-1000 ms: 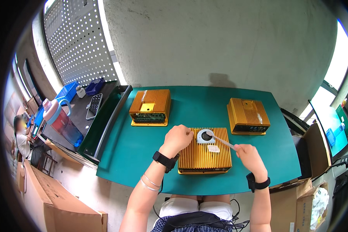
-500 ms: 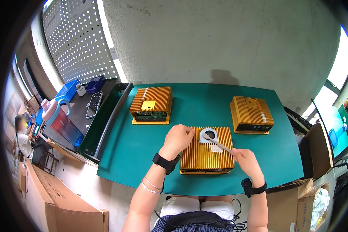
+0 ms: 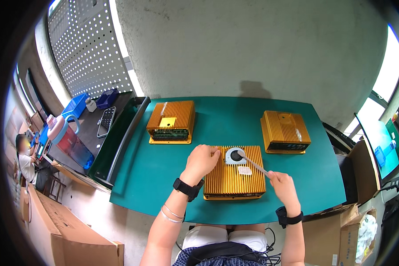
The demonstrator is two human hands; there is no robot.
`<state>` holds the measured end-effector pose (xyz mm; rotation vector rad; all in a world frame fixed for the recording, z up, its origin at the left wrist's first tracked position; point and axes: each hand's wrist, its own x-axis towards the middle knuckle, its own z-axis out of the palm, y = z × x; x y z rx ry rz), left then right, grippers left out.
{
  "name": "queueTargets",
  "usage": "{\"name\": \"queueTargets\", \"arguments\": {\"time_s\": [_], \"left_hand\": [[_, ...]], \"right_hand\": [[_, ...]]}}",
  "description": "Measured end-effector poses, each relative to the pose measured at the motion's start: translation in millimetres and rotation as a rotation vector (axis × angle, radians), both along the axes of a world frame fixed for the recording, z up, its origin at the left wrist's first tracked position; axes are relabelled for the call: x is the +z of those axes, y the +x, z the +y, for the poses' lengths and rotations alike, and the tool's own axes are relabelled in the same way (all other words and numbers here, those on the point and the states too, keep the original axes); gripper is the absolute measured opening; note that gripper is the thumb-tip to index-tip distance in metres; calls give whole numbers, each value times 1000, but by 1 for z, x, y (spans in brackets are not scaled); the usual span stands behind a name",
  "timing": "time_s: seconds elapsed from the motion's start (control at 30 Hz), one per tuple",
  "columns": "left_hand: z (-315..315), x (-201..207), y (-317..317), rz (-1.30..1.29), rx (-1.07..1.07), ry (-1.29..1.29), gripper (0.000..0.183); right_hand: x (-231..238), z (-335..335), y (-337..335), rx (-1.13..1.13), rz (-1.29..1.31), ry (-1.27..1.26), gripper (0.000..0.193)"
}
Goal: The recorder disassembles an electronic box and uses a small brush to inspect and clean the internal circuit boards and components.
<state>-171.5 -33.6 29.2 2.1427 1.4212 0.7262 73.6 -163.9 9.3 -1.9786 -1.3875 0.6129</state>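
Note:
A gold finned metal case (image 3: 235, 181) lies flat on the green table in front of me. A round fan (image 3: 230, 160), light-framed with a dark centre, sits on its far part, with a small white label (image 3: 244, 170) just nearer to me. My right hand (image 3: 283, 186), right of the case, is closed around the end of a slim grey stick-like tool (image 3: 255, 166). Its tip lies over the fan's dark centre; the exact kind of tool is unclear. My left hand (image 3: 201, 163) is closed at the case's far left corner, and what its curled fingers hold, if anything, is hidden.
Two more gold finned cases stand farther back, one left (image 3: 172, 122) and one right (image 3: 286, 131). Left of the table (image 3: 159, 177) are a pink-blue bottle (image 3: 73, 144), a phone-like slab (image 3: 105, 122) and blue bins (image 3: 76, 105). Cardboard boxes (image 3: 75, 226) flank the floor.
The tool's tip has shifted slightly right across the fan, from its left part to its dark centre. Both hands keep their grip. The view has drifted slightly.

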Motion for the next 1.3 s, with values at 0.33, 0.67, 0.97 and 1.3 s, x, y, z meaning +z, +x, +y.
{"name": "queueTargets", "arguments": {"time_s": [0.33,0.67,0.97,1.3], "left_hand": [[-19,14,-13,-122,-114,-20,28],[-67,-17,-51,-248,-2,-382,78],[-82,-35,-32,-230,69,-353,84],[-94,-12,-29,-195,129,-287,87]], "right_hand": [[1,-17,-2,96,154,-39,46],[-25,-17,-25,-2,269,303,40],[-42,-16,-33,-8,419,298,37],[-23,-16,-37,-53,363,314,37]]}}
